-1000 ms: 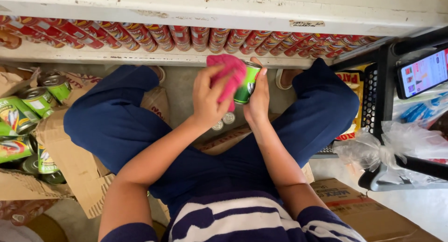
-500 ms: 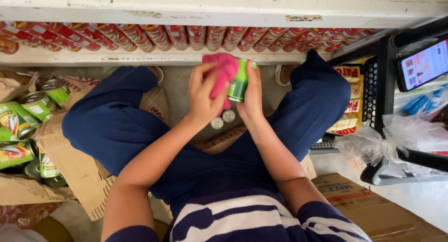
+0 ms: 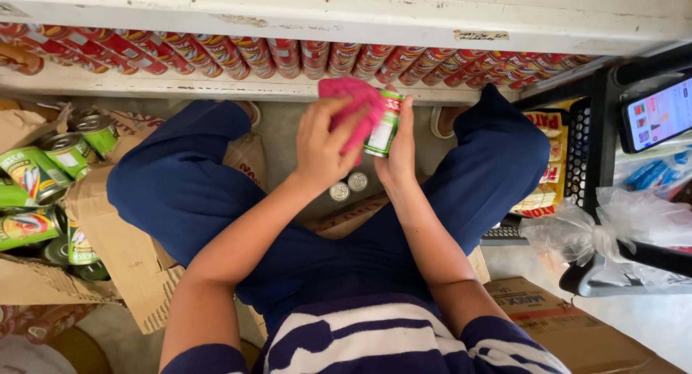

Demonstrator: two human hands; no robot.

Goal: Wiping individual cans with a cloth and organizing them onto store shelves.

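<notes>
Up close, the left hand (image 3: 321,147) clenches a bright pink cloth (image 3: 355,107) and presses it against the top and side of a small green-labelled metal tin (image 3: 384,125). The right hand (image 3: 398,154) grips that tin from the other side, holding it upright above the person's lap, between the raised knees in dark blue trousers (image 3: 180,190). Just below the hands, two small round silver tin tops (image 3: 348,187) sit on the floor.

Beyond the hands, a long row of red-labelled cans (image 3: 288,57) lies on its side along the low white shelf (image 3: 180,86). To the left, green-labelled tins (image 3: 36,176) are heaped in a torn brown cardboard box (image 3: 108,244), partly cut off by the picture's edge. On the right stands a black wire rack (image 3: 598,129) with yellow packets (image 3: 544,158), a phone with a lit screen (image 3: 659,114) and knotted clear plastic bags (image 3: 613,226). A second brown carton (image 3: 577,323) lies lower right. The tin's label is half hidden by cloth and fingers.
</notes>
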